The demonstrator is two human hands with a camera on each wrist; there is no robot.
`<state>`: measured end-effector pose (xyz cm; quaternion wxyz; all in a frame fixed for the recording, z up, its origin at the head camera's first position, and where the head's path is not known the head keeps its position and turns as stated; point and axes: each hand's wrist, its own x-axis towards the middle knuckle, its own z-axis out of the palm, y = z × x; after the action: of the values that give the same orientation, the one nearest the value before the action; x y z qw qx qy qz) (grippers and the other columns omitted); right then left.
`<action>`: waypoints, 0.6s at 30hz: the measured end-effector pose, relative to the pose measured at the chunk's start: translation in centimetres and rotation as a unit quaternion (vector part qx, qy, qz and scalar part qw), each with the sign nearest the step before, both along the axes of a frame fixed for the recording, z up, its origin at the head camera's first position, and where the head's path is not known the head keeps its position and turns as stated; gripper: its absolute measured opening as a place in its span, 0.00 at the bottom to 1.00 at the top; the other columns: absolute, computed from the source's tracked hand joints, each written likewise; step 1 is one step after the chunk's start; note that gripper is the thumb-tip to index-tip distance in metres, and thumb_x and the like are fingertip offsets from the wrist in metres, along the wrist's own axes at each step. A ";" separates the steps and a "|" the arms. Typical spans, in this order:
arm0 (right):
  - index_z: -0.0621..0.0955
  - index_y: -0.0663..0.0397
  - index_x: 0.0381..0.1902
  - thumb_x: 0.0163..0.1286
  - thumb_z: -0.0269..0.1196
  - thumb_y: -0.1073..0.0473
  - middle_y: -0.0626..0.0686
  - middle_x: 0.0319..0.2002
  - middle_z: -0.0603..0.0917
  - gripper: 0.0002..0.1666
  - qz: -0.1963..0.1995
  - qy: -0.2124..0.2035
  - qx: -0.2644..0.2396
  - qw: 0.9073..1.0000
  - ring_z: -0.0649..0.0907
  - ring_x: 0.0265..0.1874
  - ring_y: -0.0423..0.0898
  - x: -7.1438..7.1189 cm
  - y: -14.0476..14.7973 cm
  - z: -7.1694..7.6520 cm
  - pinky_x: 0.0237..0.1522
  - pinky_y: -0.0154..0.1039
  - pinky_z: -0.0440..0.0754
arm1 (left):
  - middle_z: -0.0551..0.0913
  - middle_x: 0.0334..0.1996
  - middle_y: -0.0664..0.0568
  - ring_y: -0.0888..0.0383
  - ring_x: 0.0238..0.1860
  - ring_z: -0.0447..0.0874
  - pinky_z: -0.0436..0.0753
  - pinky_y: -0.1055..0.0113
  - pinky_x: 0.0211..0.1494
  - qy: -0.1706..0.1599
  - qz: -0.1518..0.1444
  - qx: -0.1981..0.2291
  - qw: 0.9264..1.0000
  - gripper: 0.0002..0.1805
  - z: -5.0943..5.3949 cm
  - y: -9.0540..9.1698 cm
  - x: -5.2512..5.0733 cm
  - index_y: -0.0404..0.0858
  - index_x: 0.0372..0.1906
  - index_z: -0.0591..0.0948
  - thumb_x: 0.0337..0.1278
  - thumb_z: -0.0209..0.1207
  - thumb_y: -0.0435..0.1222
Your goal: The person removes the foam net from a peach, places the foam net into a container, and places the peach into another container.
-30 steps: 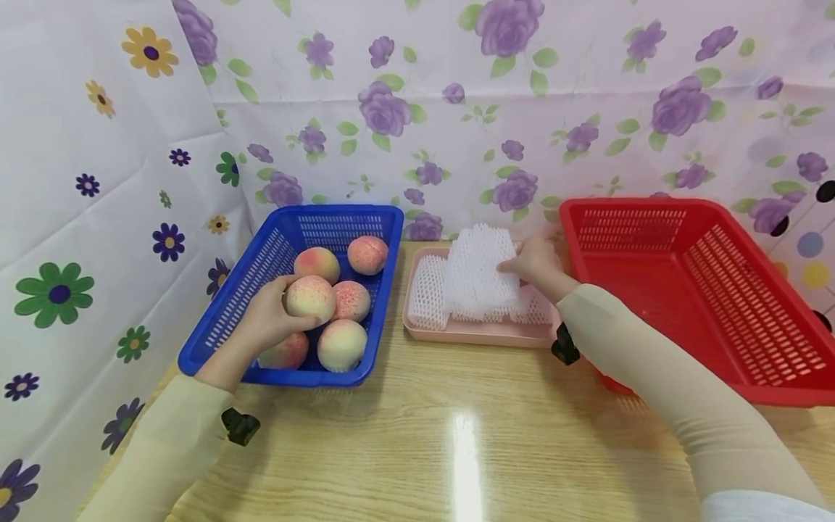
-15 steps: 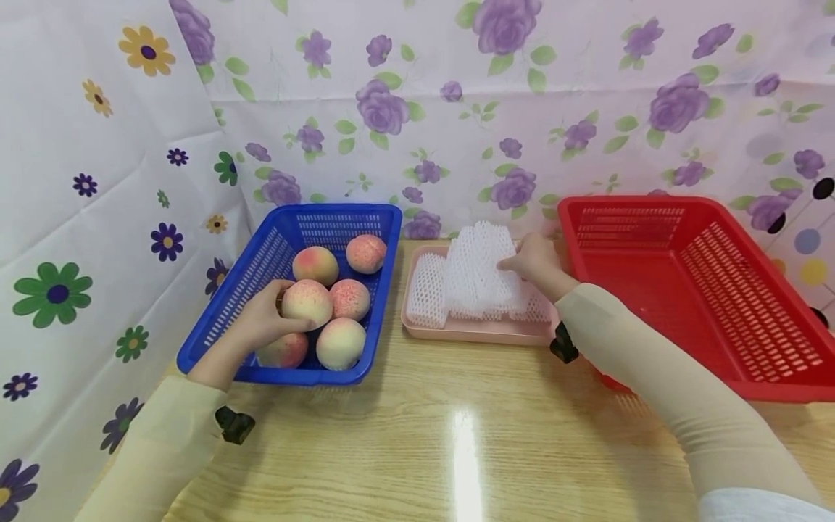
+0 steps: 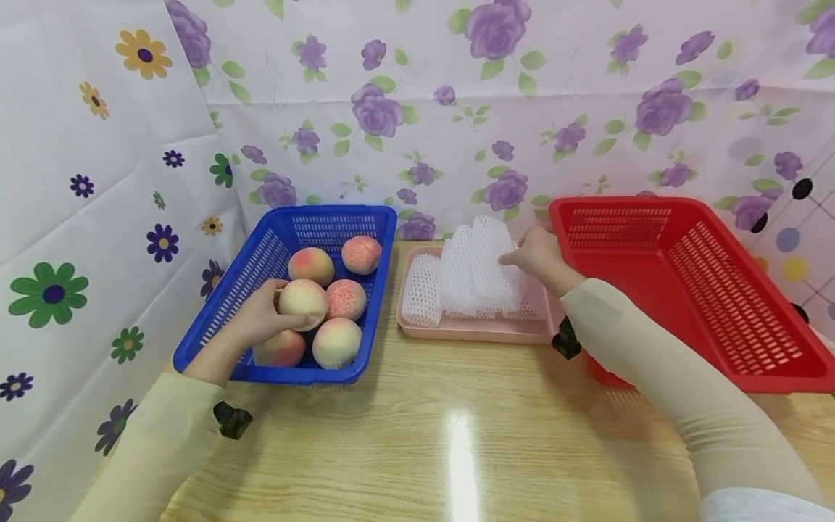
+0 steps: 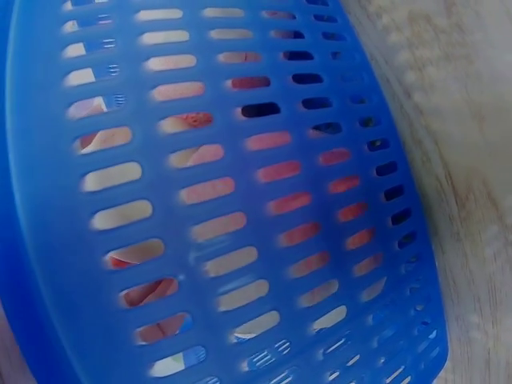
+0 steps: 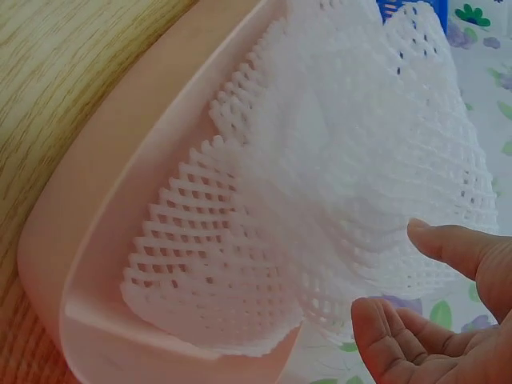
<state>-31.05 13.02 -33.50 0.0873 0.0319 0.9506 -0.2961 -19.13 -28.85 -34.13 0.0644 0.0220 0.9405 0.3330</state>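
Note:
Over the blue basket [image 3: 357, 373], my left hand [image 3: 261, 315] holds a peach [image 3: 304, 303], with the thumb across its near side and the fingers at its far left. Several other peaches, such as a pale one [image 3: 337, 344], lie in the basket. In the left wrist view the basket wall [image 4: 240, 188] hides most of that hand. My right hand [image 3: 541, 257] pinches the right edge of a white foam net sleeve [image 3: 492, 250] on the stack. Its thumb lies on the mesh in the right wrist view; some fingers are hidden behind it. More foam nets [image 3: 422, 290] lie in the pink tray [image 3: 483, 335].
A large red basket [image 3: 626, 272] stands to the right of the tray, close to my right forearm. The wooden table [image 3: 398, 435] runs along the front. A flowered cloth [image 3: 417, 109] hangs behind the baskets.
The top foam net has come apart from the stack toward the right, and its upper end stands higher. My left hand has lowered slightly with the peach. The view has shifted a little.

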 end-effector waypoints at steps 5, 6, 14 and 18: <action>0.72 0.67 0.54 0.60 0.67 0.53 0.65 0.51 0.77 0.31 -0.006 0.008 -0.021 1.000 0.75 0.45 0.56 -0.1 0.1 0.4 0.51 0.49 0.79 | 0.68 0.58 0.26 0.36 0.55 0.71 0.76 0.45 0.54 -0.011 0.007 -0.007 1.000 0.49 0.3 0.0 -0.4 0.22 0.67 0.54 0.52 0.65 0.49; 0.72 0.67 0.54 0.60 0.67 0.53 0.65 0.51 0.77 0.31 -0.008 0.012 -0.025 1.000 0.75 0.45 0.56 -0.1 0.1 0.5 0.51 0.50 0.79 | 0.67 0.59 0.25 0.35 0.57 0.70 0.75 0.44 0.56 -0.013 0.007 -0.007 1.000 0.50 0.3 0.0 -0.5 0.22 0.67 0.53 0.52 0.64 0.49; 0.72 0.65 0.52 0.64 0.63 0.49 0.64 0.50 0.77 0.29 -0.010 0.043 -0.038 0.998 0.76 0.47 0.58 0.4 0.9 1.6 0.51 0.52 0.80 | 0.59 0.64 0.23 0.31 0.63 0.62 0.69 0.38 0.62 0.001 0.013 0.005 1.000 0.50 1.4 0.6 -1.2 0.23 0.70 0.48 0.57 0.61 0.50; 0.71 0.64 0.56 0.65 0.60 0.45 0.65 0.53 0.76 0.32 0.006 0.049 -0.043 0.998 0.77 0.50 0.60 1.5 1.4 2.6 0.51 0.54 0.80 | 0.57 0.67 0.26 0.31 0.66 0.58 0.67 0.37 0.64 0.031 0.015 0.015 0.999 0.49 2.4 1.2 -1.3 0.26 0.71 0.50 0.58 0.60 0.50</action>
<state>-29.56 14.45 -30.94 0.0438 0.0082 0.9402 -0.3378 -20.47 -27.67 -31.72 0.0293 0.0190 0.9372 0.3471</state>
